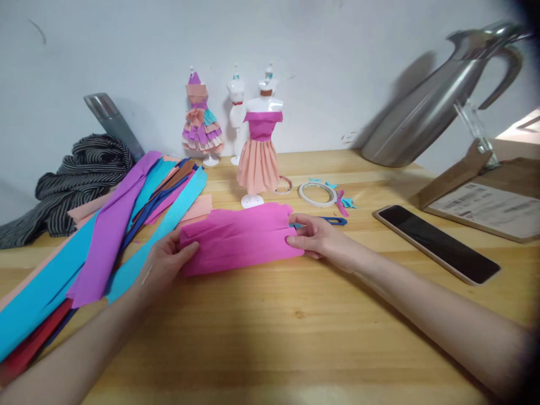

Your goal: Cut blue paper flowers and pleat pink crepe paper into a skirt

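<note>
A wide strip of pink crepe paper (240,239) is stretched between my two hands, above the front of the wooden table. My left hand (169,256) pinches its left end, thumb on top. The right end is gripped between thumb and fingers of my right hand (314,236). Just behind the paper stands a small white mannequin (265,106) in a magenta off-shoulder top (262,126) and a pleated peach skirt (258,166). Partly hidden behind my right hand lies a blue-handled tool (335,221), its other end not visible.
Left lies a pile of coloured crepe paper strips (95,247) beside a striped cloth (80,174). Behind stand a dressed mannequin (202,124) and a bare one (236,104). Right are a tape roll (317,194), paper scraps (346,202), a phone (439,242), a cardboard box (485,191) and a metal jug (426,101).
</note>
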Available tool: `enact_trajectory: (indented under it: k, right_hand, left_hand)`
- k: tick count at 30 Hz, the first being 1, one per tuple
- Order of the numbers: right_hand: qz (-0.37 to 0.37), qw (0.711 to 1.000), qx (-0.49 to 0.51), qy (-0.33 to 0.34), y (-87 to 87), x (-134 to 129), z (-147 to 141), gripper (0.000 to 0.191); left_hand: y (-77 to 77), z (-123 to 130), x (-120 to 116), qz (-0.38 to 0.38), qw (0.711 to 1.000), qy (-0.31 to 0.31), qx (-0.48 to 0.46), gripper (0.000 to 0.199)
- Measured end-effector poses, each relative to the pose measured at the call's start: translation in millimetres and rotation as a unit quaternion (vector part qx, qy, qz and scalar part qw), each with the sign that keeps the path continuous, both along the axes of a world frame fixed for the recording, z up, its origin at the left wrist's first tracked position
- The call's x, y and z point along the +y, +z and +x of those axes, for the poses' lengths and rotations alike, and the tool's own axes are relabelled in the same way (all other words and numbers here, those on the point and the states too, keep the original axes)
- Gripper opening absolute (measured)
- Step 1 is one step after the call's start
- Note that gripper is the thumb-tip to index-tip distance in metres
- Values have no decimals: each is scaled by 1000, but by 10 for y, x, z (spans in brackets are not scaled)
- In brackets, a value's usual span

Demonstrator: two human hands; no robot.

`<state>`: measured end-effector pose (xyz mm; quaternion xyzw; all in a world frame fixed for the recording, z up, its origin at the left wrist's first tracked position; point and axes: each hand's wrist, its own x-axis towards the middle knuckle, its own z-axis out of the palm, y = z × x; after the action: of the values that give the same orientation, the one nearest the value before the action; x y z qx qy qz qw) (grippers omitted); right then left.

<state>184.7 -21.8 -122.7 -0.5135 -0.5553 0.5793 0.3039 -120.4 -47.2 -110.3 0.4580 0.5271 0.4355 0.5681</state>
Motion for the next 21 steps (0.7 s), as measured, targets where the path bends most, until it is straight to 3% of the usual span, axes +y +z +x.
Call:
enact_trajectory:
  k: [3, 7, 14, 21]
  right_hand:
    - [27, 997, -67, -5, -20, -7, -33, 78]
    - [52, 993, -98, 34, -46, -34, -40, 97]
    - [94, 982, -136, 93, -22, -97, -41, 91]
    - [132, 973, -155, 109, -75, -102, -18, 91]
  left_hand:
    - [-20, 2, 3, -4, 1000, -13, 16, 45]
    - [-50, -9, 10, -4, 999, -26, 36, 46]
    - [8, 8, -1, -47, 997, -34, 40, 34]
    - [-28, 8, -9, -24, 997, -38, 57, 45]
